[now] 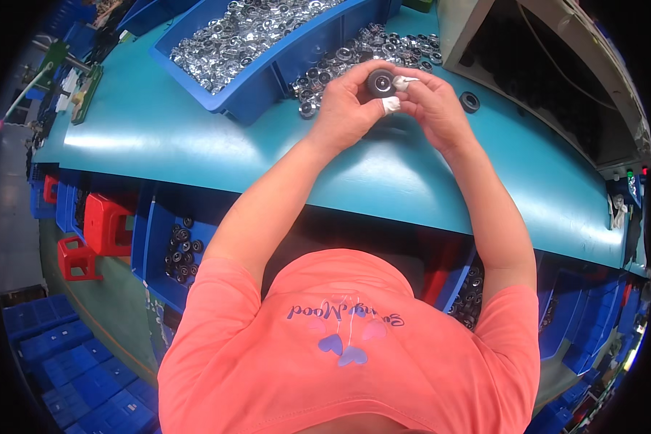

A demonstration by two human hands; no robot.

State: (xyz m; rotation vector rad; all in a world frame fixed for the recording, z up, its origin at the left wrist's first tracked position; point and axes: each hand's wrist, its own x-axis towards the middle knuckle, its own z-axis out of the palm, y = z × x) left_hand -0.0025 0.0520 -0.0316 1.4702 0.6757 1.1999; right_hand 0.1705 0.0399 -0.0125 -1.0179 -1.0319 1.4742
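A small black wheel (pixel 381 84) with a shiny centre is held up between both hands over the teal tabletop. My left hand (pixel 342 107) grips it from the left, with the thumb below and the fingers curled behind. From the right side, my right hand (pixel 440 108) pinches the same wheel. White wrapping covers the tips of both thumbs. Just right of my right hand lies a black rubber tyre (pixel 469 102). Loose clear-and-silver wheel hubs (pixel 325 71) with dark rings are heaped on the table behind my hands.
A long blue bin (pixel 257 88) full of shiny hubs stands at the back left. On the right sits a pale box-shaped machine (pixel 456 36) with a dark opening. Below the table edge, blue crates (pixel 152 242) hold black wheels; red stools (pixel 107 223) stand left.
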